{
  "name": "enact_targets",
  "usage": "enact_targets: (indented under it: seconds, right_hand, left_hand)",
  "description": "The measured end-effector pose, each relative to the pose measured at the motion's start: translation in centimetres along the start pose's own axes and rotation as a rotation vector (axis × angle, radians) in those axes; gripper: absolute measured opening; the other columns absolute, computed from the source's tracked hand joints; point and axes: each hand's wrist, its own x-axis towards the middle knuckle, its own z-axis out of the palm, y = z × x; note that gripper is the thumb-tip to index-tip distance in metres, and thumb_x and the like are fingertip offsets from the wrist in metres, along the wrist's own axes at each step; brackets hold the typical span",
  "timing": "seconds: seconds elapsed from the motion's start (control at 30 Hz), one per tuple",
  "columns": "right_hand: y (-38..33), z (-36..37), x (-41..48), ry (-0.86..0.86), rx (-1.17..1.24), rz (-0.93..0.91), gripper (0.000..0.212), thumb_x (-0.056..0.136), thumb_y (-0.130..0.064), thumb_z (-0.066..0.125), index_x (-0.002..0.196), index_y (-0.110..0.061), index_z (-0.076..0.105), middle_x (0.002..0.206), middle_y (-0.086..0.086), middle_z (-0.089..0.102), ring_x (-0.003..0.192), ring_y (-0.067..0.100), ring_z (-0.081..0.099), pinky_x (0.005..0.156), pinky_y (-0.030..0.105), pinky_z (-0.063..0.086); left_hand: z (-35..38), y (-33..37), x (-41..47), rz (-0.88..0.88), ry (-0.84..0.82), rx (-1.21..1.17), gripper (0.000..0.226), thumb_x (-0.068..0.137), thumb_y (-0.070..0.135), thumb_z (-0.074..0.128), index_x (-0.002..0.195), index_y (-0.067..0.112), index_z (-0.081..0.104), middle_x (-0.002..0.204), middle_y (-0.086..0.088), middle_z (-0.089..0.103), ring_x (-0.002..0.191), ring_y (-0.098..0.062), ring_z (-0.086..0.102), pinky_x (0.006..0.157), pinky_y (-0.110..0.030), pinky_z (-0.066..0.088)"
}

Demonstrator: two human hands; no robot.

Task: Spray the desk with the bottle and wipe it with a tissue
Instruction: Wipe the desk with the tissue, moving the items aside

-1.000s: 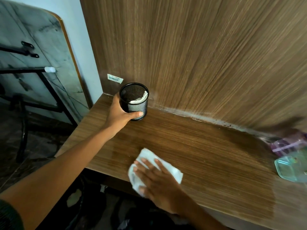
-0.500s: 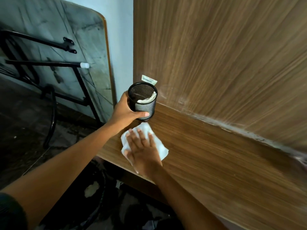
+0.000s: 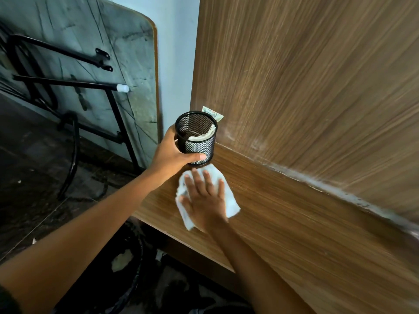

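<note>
Dim, even light; motion blur smears the wide-angle edges.

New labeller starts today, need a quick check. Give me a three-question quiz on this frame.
1. True or false: the right hand lies flat on the tissue on the desk.
2. The left hand grips: A) a mug B) the black mesh cup C) a pen.
3. What sits inside the cup?
Key: 1 true; 2 B; 3 white crumpled paper.
</note>
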Motion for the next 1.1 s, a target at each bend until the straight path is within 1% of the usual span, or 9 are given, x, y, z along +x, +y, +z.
enact_targets:
  seconds: [0.07,0.23,0.37,0.5,0.6,0.7,0.87,1.0,1.1]
  right_hand:
    - [-3.0,-0.5,2.3,-0.061,-0.023,-0.084,0.057,0.096,-0.047,0.019,0.148,-0.024,0.011,0.160,0.000,0.001,0.145,0.026,-0.012,0.111,0.062,-0.009]
    - [-3.5,-0.9,3.7,0.049,0.139,-0.460,0.040,0.091,-0.032,0.037,0.113,-0.010,0.062,0.120,0.013,0.064,0.122,0.031,0.048,0.111,0.050,0.018]
    - [1.3,-3.2,7.5,0.098,0.232,-0.144,0.047,0.094,-0.028,0.041,0.137,-0.009,0.041,0.142,0.012,0.046,0.133,0.027,0.039,0.103,0.022,0.033]
    - [6.7,-3.1,6.7,0.046,-0.007,-0.111,0.061,0.091,-0.042,0.011,0.146,-0.019,0.026,0.154,0.005,0.029,0.145,0.025,0.014,0.118,0.046,0.007]
    - [12.3,-2.1,4.3,-0.001,-0.129,-0.023,0.059,0.095,-0.042,0.005,0.150,-0.022,0.004,0.160,0.002,-0.001,0.146,0.019,-0.010,0.119,0.044,-0.006]
    - [17.2,-1.6,-0.6,0.080,-0.076,0.060,0.066,0.089,-0.054,-0.007,0.148,-0.022,-0.007,0.159,-0.004,-0.008,0.146,0.012,-0.010,0.117,0.038,-0.005]
    - [23.5,-1.1,-7.6,0.201,-0.008,0.204,0.070,0.088,-0.059,-0.008,0.146,-0.023,0.007,0.157,-0.001,0.016,0.145,0.016,0.013,0.115,0.039,0.009]
    - [27.8,-0.8,-13.0,0.208,-0.023,0.379,0.078,0.076,-0.065,-0.026,0.142,-0.029,-0.005,0.159,-0.004,0.007,0.143,0.009,-0.004,0.114,0.044,0.010]
    - [30.1,-1.2,-16.9,0.168,-0.032,0.564,0.074,0.078,-0.068,-0.020,0.142,-0.033,-0.009,0.159,-0.004,-0.002,0.145,0.016,-0.007,0.112,0.057,0.009]
  left_hand:
    - [0.4,0.2,0.4,0.010,-0.007,-0.005,0.094,0.034,0.051,0.089,0.117,0.030,0.049,0.118,0.004,0.064,0.114,-0.014,0.059,0.102,-0.047,0.045]
    - [2.3,1.0,0.4,0.044,-0.005,-0.011,0.087,0.049,0.019,0.090,0.125,0.015,0.048,0.112,0.009,0.062,0.104,-0.002,0.059,0.094,-0.016,0.046]
    - [3.9,1.7,0.4,0.057,0.034,0.000,0.087,0.042,0.029,0.086,0.119,0.031,0.046,0.105,0.026,0.058,0.105,0.001,0.058,0.099,-0.028,0.045]
    - [5.6,2.2,0.2,0.050,0.014,0.019,0.078,0.044,0.022,0.088,0.111,0.035,0.049,0.109,0.016,0.062,0.107,-0.002,0.059,0.102,-0.036,0.047]
    - [7.1,1.2,-0.3,0.022,-0.034,0.048,0.089,0.040,0.031,0.088,0.120,0.026,0.048,0.119,0.005,0.062,0.113,-0.010,0.059,0.102,-0.042,0.046]
    - [9.0,0.7,-1.1,-0.004,-0.069,0.091,0.095,0.036,0.039,0.087,0.122,0.031,0.047,0.123,0.005,0.061,0.115,-0.012,0.057,0.103,-0.042,0.045]
    - [11.1,0.6,-1.9,0.015,-0.032,0.104,0.084,0.055,0.000,0.086,0.129,0.011,0.046,0.115,0.008,0.050,0.108,-0.006,0.047,0.091,-0.021,0.036]
    - [11.0,0.1,-1.3,-0.003,0.012,0.145,0.084,0.056,0.005,0.087,0.129,0.009,0.045,0.122,-0.001,0.054,0.111,-0.011,0.048,0.093,-0.025,0.036]
    - [11.5,0.1,-1.1,-0.019,0.014,0.173,0.085,0.057,0.006,0.086,0.130,0.008,0.044,0.127,-0.004,0.054,0.114,-0.014,0.048,0.095,-0.026,0.036]
